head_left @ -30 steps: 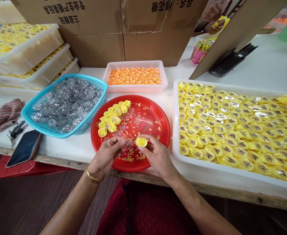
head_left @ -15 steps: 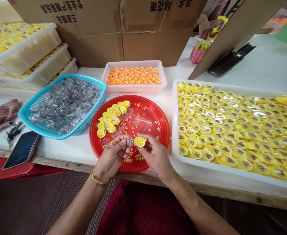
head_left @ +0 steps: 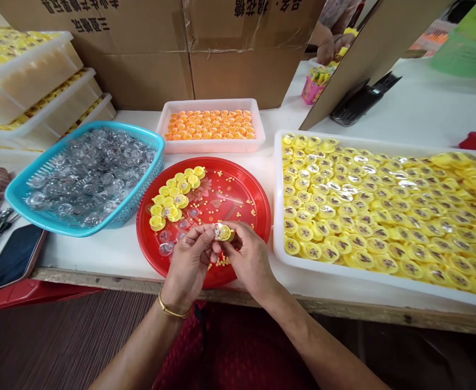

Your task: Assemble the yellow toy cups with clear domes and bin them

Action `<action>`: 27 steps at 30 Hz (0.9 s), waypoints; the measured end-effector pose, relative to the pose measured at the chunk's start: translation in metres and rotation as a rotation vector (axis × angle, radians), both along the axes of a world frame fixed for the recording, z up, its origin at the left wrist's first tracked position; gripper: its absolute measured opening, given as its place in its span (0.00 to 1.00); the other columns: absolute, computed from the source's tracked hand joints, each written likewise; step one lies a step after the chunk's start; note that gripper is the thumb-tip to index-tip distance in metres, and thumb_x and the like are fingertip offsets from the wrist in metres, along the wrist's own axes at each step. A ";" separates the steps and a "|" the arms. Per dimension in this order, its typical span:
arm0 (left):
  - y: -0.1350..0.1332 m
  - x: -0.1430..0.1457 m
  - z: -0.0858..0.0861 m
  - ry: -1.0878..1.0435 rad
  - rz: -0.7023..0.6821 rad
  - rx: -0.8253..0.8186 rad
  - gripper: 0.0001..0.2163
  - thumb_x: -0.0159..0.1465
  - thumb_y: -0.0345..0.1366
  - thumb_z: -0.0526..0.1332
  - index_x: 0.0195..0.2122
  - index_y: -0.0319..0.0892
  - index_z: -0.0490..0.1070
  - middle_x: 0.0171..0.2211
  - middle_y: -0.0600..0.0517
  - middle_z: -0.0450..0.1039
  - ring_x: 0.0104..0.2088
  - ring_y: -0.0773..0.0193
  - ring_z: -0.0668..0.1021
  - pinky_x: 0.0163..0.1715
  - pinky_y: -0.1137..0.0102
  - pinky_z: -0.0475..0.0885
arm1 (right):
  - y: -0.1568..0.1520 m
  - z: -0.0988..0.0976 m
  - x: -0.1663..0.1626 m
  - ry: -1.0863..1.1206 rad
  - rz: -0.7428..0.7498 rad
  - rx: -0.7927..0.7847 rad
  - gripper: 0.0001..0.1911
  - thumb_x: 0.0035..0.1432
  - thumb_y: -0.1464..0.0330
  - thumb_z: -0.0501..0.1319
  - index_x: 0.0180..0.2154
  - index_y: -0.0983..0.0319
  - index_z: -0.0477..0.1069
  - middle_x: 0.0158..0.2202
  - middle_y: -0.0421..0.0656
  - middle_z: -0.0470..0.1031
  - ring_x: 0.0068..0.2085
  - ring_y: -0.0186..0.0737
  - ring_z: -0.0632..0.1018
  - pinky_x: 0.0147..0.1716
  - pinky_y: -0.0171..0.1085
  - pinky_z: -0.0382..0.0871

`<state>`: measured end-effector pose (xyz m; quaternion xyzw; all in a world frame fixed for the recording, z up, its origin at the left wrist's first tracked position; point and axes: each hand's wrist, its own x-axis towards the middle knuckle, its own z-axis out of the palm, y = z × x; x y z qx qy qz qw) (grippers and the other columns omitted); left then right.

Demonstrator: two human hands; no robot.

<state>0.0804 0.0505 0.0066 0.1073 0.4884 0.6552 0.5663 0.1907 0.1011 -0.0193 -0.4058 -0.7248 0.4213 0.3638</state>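
Both my hands meet over the near part of a red round tray (head_left: 246, 179). My right hand (head_left: 250, 260) pinches a small yellow cap (head_left: 222, 232), and my left hand (head_left: 189, 262) presses a clear lid onto its top with fingertips closed. On the tray's left lie several yellow caps (head_left: 173, 196), a few clear lids (head_left: 165, 238) and scattered tiny yellow beads (head_left: 221, 261).
A blue basket (head_left: 18, 187) of clear lids stands at the left, a white bin of orange pieces (head_left: 211, 125) behind the tray, a large white tray (head_left: 280, 216) of finished yellow caps at the right. Stacked white bins (head_left: 38, 92), cardboard boxes, a phone (head_left: 12, 259) and another person's hands (head_left: 331, 46) are farther off.
My hands came together: the clear lid in my left hand now sits on the yellow cap in my right. The view shifted slightly to the right.
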 end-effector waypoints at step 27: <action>0.001 0.002 -0.007 0.417 0.068 -0.076 0.15 0.51 0.43 0.70 0.35 0.38 0.73 0.25 0.53 0.76 0.24 0.68 0.76 0.24 0.74 0.71 | -0.004 0.015 0.002 0.184 0.076 -0.313 0.17 0.62 0.62 0.58 0.49 0.63 0.71 0.46 0.48 0.75 0.44 0.44 0.78 0.42 0.39 0.76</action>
